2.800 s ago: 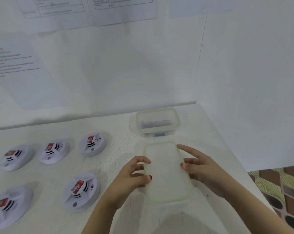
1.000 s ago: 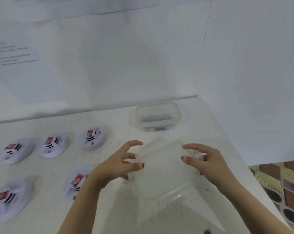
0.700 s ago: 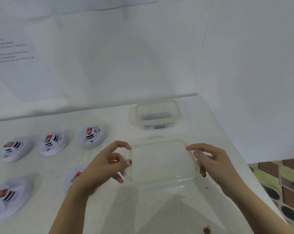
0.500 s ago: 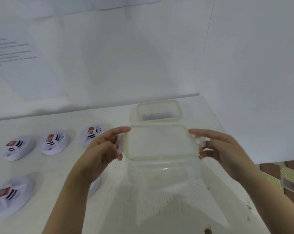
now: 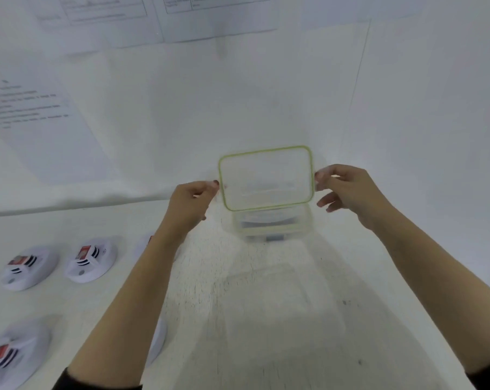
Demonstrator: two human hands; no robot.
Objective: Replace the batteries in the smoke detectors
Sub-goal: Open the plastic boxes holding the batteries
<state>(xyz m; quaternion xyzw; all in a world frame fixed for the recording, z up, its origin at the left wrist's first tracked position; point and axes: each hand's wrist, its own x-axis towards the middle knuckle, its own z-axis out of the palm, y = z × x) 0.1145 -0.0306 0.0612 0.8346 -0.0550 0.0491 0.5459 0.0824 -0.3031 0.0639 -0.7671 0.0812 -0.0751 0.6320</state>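
Green edging runs round the clear container [image 5: 266, 178] raised between the two hands, its rim turned toward the camera, so whether it is a box or only a lid cannot be told; the left hand [image 5: 189, 205] pinches its left short side, fingers curled; the right hand [image 5: 350, 192] pinches the right short side with thumb and forefinger, the other fingers hanging loose below; the hands are well apart, the container spanning the gap, clear of the tabletop [image 5: 266, 305].

Just below the hands, and partly hidden by what they hold, a second tub [image 5: 271, 228] sits on the tabletop; something dark lies in it, too blurred to name.

Left of the left hand lie the smoke detectors [image 5: 90, 260], white discs with red-labelled inserts; none is touched, and two are partly hidden by the left forearm.

By my reading this is preparation, not yet the battery swap: the containers are being sorted first. The next move calls for setting the held container down level, near the tub or onto it, without knocking it; then a free hand must cross left to the nearest detector.
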